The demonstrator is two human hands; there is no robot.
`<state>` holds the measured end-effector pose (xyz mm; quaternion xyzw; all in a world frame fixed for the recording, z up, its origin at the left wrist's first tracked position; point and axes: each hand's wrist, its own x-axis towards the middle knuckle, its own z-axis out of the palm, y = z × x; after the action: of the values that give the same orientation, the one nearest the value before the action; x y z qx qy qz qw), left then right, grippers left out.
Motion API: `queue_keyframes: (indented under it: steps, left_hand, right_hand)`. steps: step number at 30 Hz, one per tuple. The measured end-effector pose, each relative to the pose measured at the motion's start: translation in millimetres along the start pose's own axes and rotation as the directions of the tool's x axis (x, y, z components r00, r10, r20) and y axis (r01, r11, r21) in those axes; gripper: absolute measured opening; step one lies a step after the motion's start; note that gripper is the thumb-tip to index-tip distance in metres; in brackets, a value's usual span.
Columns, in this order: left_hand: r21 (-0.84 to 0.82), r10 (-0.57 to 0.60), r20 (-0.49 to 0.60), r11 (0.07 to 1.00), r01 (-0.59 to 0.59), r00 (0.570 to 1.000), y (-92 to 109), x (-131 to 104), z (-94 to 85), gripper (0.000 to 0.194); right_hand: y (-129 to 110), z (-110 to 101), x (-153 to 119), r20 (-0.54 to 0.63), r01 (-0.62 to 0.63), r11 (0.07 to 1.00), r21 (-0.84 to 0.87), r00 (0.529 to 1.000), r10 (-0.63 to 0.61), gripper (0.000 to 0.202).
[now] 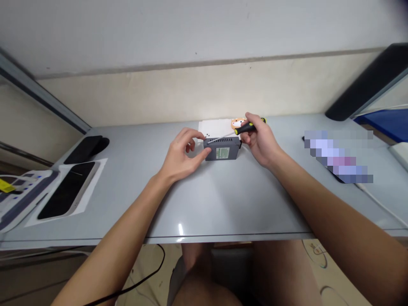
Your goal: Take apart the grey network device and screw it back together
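Note:
A small grey box with a vented top and a green label (222, 148) stands on the grey desk (223, 199). My left hand (183, 155) grips its left end, thumb against the side. My right hand (259, 138) holds a screwdriver with a black and yellow handle (249, 126). Its metal shaft slants down to the left, and the tip rests on the box's top near the left end.
Behind the box lie a white sheet (214, 126) and a small cartoon-dog figure (237, 123). At the left are a black device on a white sheet (68, 189), a dark object (86, 148) and a white-blue device (19, 195). A cable (379, 202) runs at the right.

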<state>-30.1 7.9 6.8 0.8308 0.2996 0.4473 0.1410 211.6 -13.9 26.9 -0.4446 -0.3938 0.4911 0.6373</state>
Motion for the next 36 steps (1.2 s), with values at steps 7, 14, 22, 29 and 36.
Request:
queue_keyframes:
  steps: [7, 14, 22, 29, 36]
  left_hand:
    - [0.029, 0.04, -0.032, 0.999, -0.039, 0.999, 2, 0, 1.9, 0.014]
    - [0.097, 0.005, -0.022, 0.995, -0.002, 1.0, 5, -1, 0.7, 0.011]
    - [0.113, 0.046, -0.006, 0.993, -0.045, 0.999, 4, -2, 0.1, 0.011]
    - [0.139, 0.116, -0.001, 0.984, -0.114, 0.993, 8, -1, -1.9, 0.009]
    - [0.229, 0.21, 0.053, 0.949, -0.217, 0.976, 12, 1, -4.6, 0.013]
  right_hand:
    - [1, 0, -1, 0.007, -0.013, 1.0, -0.029, 1.0, 0.013, 0.033]
    - [1, -1, 0, 0.007, -0.001, 0.998, -0.07, 1.0, 0.001, 0.039]
    - [2, -1, 0, 0.018, 0.0, 0.998, -0.058, 1.0, 0.001, 0.042]
    - [5, -2, 4, -0.059, 0.015, 0.999, -0.04, 0.998, -0.017, 0.044]
    - [21, 3, 2, -0.074, 0.096, 0.95, -0.298, 0.989, -0.124, 0.042]
